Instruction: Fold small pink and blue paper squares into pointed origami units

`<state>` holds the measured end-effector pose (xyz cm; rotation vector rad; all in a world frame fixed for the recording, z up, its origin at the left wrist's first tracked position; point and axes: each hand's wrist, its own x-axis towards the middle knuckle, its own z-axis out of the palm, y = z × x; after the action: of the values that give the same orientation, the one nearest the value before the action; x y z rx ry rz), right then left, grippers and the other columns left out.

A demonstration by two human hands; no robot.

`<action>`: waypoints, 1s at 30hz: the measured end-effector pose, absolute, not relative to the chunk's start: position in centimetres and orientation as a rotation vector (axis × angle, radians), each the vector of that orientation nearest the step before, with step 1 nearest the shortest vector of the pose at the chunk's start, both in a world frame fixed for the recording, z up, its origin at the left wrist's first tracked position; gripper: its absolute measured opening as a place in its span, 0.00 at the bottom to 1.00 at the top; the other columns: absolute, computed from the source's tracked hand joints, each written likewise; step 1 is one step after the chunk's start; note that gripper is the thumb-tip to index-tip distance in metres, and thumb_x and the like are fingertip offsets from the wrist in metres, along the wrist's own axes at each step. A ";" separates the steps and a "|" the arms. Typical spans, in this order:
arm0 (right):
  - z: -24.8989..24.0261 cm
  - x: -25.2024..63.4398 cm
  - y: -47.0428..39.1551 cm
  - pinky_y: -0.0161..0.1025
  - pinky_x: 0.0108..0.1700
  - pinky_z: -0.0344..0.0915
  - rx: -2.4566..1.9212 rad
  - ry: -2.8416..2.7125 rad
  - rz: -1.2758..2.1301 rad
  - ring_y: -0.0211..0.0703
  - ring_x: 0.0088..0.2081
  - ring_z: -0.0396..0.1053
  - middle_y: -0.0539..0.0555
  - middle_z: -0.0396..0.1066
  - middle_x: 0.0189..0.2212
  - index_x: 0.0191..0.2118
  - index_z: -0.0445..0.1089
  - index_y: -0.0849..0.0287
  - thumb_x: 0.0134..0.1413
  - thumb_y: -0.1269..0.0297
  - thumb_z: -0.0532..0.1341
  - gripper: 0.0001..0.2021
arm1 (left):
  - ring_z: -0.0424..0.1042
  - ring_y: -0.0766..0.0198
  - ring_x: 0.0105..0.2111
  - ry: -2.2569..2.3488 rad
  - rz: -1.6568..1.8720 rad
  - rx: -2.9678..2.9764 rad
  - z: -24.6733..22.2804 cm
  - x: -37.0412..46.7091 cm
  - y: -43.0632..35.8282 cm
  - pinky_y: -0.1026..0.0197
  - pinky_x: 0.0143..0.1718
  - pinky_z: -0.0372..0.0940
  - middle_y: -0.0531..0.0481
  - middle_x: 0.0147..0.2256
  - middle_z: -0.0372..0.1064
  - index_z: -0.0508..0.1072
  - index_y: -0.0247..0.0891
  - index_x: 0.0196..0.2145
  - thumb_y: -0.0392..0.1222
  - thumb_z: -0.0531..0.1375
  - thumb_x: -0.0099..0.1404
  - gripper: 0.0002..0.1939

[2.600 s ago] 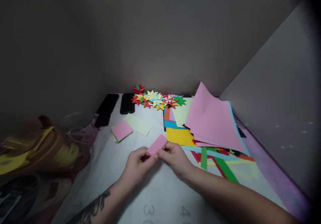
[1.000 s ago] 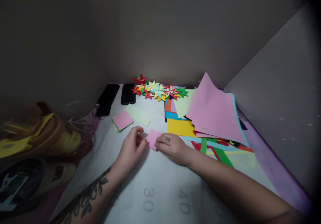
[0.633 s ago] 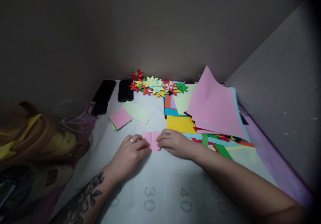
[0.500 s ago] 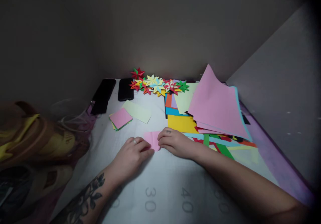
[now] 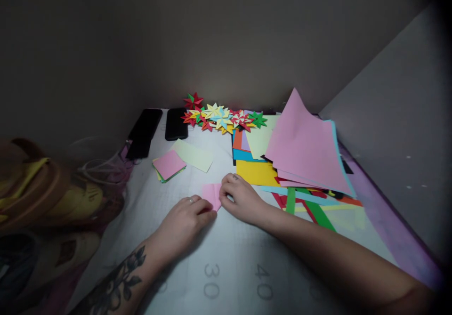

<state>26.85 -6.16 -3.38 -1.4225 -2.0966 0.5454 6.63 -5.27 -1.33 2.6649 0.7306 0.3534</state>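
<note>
A small piece of pink paper (image 5: 211, 193) with a crease lies on the white surface (image 5: 176, 282) between my hands. My left hand (image 5: 189, 216) grips its lower left part, thumb and fingers closed together; a ring shows on one finger. Along the right edge, my right hand (image 5: 240, 197) pinches the paper with curled fingers, and its fingertips partly hide that edge. Up and to the left sits a stack of small paper squares (image 5: 169, 165), pink on top, beside a pale green paper strip (image 5: 196, 157).
Folded paper stars (image 5: 221, 116) in several colours line the back. Large pink sheets (image 5: 303, 141) and other coloured papers lie at the right, with green strips (image 5: 319, 216) in front. Two dark phones (image 5: 176, 124) rest at the back left, and a brown-yellow bag (image 5: 70, 192) stands left.
My right hand has shifted slightly left, with its fingers curling more at the pink paper's right side. My left hand stays nearly in place on the paper.
</note>
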 end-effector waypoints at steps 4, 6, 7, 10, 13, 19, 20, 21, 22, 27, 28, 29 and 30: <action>-3.6 26.7 -6.2 0.40 0.38 0.60 -1.451 -2.088 0.517 0.42 0.35 0.61 0.52 0.63 0.29 0.24 0.64 0.59 0.49 0.77 0.57 0.07 | 0.67 0.59 0.36 0.746 0.286 2.680 -1.8 6.7 -5.5 0.57 0.36 0.64 0.45 0.37 0.70 0.72 0.38 0.45 0.30 0.51 0.64 0.15; -3.7 26.6 -6.2 0.40 0.38 0.60 -1.456 -2.085 0.516 0.42 0.35 0.61 0.53 0.64 0.29 0.24 0.65 0.60 0.49 0.76 0.57 0.07 | 0.67 0.59 0.37 0.765 0.276 2.674 -1.9 6.8 -5.7 0.57 0.36 0.64 0.45 0.38 0.70 0.69 0.38 0.50 0.29 0.51 0.64 0.18; -3.7 26.6 -6.2 0.40 0.38 0.60 -1.458 -2.081 0.512 0.42 0.35 0.61 0.53 0.64 0.30 0.24 0.65 0.60 0.49 0.76 0.57 0.07 | 0.67 0.59 0.37 0.771 0.267 2.675 -1.9 6.8 -5.7 0.57 0.36 0.64 0.45 0.38 0.70 0.68 0.38 0.51 0.30 0.51 0.64 0.19; -3.8 26.6 -6.3 0.40 0.39 0.60 -1.462 -2.078 0.489 0.42 0.35 0.61 0.53 0.64 0.30 0.24 0.65 0.59 0.49 0.76 0.57 0.07 | 0.68 0.59 0.37 0.785 0.254 2.667 -1.6 7.0 -5.8 0.58 0.36 0.64 0.46 0.37 0.70 0.69 0.40 0.51 0.33 0.51 0.65 0.17; -3.9 26.4 -6.3 0.40 0.39 0.60 -1.469 -2.084 0.462 0.43 0.35 0.61 0.53 0.64 0.30 0.25 0.65 0.59 0.50 0.76 0.57 0.07 | 0.67 0.60 0.37 0.798 0.247 2.657 -1.3 7.1 -5.9 0.59 0.37 0.63 0.47 0.37 0.70 0.69 0.41 0.50 0.35 0.50 0.66 0.17; -4.1 26.2 -6.3 0.40 0.39 0.60 -1.500 -2.096 0.414 0.43 0.35 0.60 0.53 0.63 0.30 0.25 0.65 0.59 0.50 0.76 0.57 0.07 | 0.67 0.60 0.35 0.808 0.157 2.778 -1.2 7.4 -6.1 0.60 0.34 0.62 0.47 0.36 0.69 0.70 0.39 0.47 0.33 0.50 0.66 0.15; -4.1 26.2 -6.4 0.41 0.39 0.60 -1.509 -2.102 0.411 0.43 0.35 0.60 0.53 0.63 0.30 0.25 0.65 0.59 0.51 0.76 0.57 0.07 | 0.66 0.60 0.35 0.808 0.144 2.803 -1.2 7.5 -6.1 0.60 0.33 0.62 0.47 0.35 0.69 0.71 0.39 0.47 0.33 0.50 0.66 0.15; -4.0 26.2 -6.5 0.41 0.39 0.60 -1.516 -2.109 0.412 0.44 0.36 0.60 0.53 0.63 0.30 0.26 0.65 0.59 0.51 0.75 0.57 0.07 | 0.66 0.60 0.34 0.809 0.133 2.824 -1.2 7.5 -6.2 0.60 0.33 0.61 0.47 0.35 0.69 0.71 0.38 0.46 0.32 0.50 0.65 0.15; -3.9 26.2 -6.6 0.41 0.40 0.60 -1.520 -2.116 0.421 0.44 0.36 0.60 0.54 0.63 0.31 0.27 0.65 0.59 0.51 0.74 0.57 0.05 | 0.66 0.60 0.34 0.812 0.123 2.839 -1.2 7.6 -6.2 0.60 0.32 0.61 0.47 0.35 0.69 0.71 0.38 0.46 0.31 0.50 0.65 0.15; -3.5 26.7 -7.1 0.46 0.43 0.61 -1.606 -2.071 0.393 0.50 0.42 0.58 0.56 0.62 0.37 0.37 0.65 0.58 0.47 0.66 0.64 0.10 | 0.66 0.58 0.34 0.809 0.095 2.868 -1.1 7.6 -6.3 0.59 0.32 0.61 0.47 0.35 0.69 0.69 0.37 0.48 0.30 0.51 0.63 0.16; -3.4 26.9 -7.1 0.48 0.43 0.61 -1.656 -2.047 0.357 0.51 0.42 0.58 0.57 0.62 0.38 0.37 0.64 0.58 0.47 0.65 0.64 0.10 | 0.66 0.58 0.35 0.808 0.091 2.860 -1.0 7.6 -6.3 0.59 0.33 0.61 0.47 0.35 0.69 0.69 0.37 0.48 0.30 0.51 0.63 0.16; -3.4 27.0 -7.0 0.49 0.43 0.61 -1.707 -2.022 0.312 0.53 0.42 0.58 0.58 0.63 0.38 0.37 0.64 0.58 0.48 0.65 0.64 0.10 | 0.66 0.58 0.35 0.809 0.088 2.848 -0.9 7.6 -6.3 0.59 0.33 0.61 0.47 0.36 0.69 0.69 0.38 0.48 0.30 0.51 0.63 0.16; -3.4 27.2 -7.0 0.50 0.42 0.61 -1.742 -1.999 0.265 0.53 0.42 0.58 0.59 0.63 0.38 0.36 0.64 0.58 0.49 0.66 0.63 0.09 | 0.66 0.58 0.36 0.814 0.083 2.833 -0.8 7.6 -6.3 0.58 0.34 0.61 0.47 0.37 0.69 0.69 0.38 0.47 0.30 0.51 0.63 0.16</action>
<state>27.23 -7.00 -3.41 -1.7423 -1.9986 0.2645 7.59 -6.31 -0.79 2.8325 0.8139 0.0835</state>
